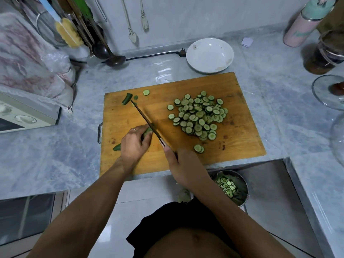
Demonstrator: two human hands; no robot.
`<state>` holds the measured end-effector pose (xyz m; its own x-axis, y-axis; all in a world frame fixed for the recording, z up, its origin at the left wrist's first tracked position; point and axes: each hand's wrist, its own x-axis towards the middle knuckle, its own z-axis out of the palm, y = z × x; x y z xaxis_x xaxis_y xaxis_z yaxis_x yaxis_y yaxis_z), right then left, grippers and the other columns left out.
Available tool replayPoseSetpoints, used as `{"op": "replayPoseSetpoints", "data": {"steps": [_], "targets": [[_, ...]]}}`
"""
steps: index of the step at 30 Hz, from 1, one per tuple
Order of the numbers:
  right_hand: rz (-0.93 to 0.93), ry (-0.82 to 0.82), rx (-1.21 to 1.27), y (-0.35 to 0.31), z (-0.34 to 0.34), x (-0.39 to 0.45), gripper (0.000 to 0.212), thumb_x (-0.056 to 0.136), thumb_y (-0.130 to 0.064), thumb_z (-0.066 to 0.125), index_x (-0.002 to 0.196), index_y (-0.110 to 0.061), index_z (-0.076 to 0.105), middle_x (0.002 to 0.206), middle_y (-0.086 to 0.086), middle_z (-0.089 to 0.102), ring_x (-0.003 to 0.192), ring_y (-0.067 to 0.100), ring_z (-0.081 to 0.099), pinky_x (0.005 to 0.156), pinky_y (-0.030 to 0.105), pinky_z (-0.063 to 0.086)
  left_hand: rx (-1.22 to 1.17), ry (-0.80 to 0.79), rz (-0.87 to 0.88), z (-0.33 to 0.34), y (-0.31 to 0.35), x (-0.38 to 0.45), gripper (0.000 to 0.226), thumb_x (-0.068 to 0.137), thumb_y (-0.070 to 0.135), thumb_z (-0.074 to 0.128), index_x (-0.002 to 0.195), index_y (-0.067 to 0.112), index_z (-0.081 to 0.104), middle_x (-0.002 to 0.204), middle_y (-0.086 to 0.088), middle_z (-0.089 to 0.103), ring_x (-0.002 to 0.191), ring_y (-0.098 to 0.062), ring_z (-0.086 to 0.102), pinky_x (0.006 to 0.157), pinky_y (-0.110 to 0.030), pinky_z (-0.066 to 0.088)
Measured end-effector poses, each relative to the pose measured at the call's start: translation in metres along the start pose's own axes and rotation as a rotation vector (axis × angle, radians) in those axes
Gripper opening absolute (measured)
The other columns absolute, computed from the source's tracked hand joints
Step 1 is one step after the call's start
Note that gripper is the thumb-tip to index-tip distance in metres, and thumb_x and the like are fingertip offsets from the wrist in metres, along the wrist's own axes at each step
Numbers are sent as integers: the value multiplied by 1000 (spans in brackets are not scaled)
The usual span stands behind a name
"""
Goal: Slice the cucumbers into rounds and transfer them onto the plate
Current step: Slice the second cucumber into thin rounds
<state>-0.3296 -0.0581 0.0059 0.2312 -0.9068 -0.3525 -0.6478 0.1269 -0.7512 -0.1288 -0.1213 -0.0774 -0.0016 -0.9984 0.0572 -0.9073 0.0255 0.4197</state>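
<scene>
From my head camera, looking down: my left hand [134, 142] sits at the lower left of the wooden cutting board [242, 146], fingers curled over the cucumber [148, 131] I am holding down. Its dark green tail end pokes out from under my palm toward the board's left edge.

My right hand [183, 165] is at the board's near edge, just right of centre frame, wrapped round the handle of the knife [147, 121]. The blade runs up and to the left across the board and lies against the exposed end of the cucumber, right beside my left fingertips.

A heap of cucumber rounds [200, 116] fills the right half of the board, with a few loose slices just below it near my right hand. At the board's upper left lies a cut cucumber end piece [127, 98], near the knife tip, with a single round beside it.

The white plate [191, 53] stands on the grey marble bench [55, 155] just beyond the board's far right corner, in the upper centre of the frame; it holds no slices.

Lower right of frame, below the bench edge, a metal pot [242, 185] holds more cucumber slices. Utensils hang at the upper left, and a pink and green bottle [301, 25] stands at the upper right.
</scene>
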Motion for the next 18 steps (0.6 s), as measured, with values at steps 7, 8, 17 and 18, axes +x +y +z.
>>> {"op": "replayPoseSetpoints", "data": {"steps": [7,8,17,18], "targets": [[3,-24,-31,-1,-7,0,59,103,-52,33,60,-14,43,57,2,48,52,12,45,46,25,28,-46,75,-112,12,16,-5,30,91,24,53,112,9,70,116,-4,62,99,-29,60,74,-33,47],[8,-24,-33,0,-5,0,58,103,-52,33,61,-14,44,59,2,48,52,12,46,46,26,27,-37,84,-138,13,17,-4,28,91,22,54,110,9,70,114,-3,62,97,-29,60,72,-32,45],[12,12,9,9,-1,-2,58,103,-52,31,60,-16,45,57,1,49,53,12,49,49,26,31,-39,175,5,15,10,-12,28,89,23,53,105,18,75,113,0,69,93,-24,66,70,-31,53],[13,9,11,9,-1,-3,58,103,-53,31,61,-15,46,58,2,50,54,13,50,52,29,32,-33,175,13,16,9,-11,28,90,23,53,105,17,75,114,0,69,93,-24,66,69,-32,54]]}}
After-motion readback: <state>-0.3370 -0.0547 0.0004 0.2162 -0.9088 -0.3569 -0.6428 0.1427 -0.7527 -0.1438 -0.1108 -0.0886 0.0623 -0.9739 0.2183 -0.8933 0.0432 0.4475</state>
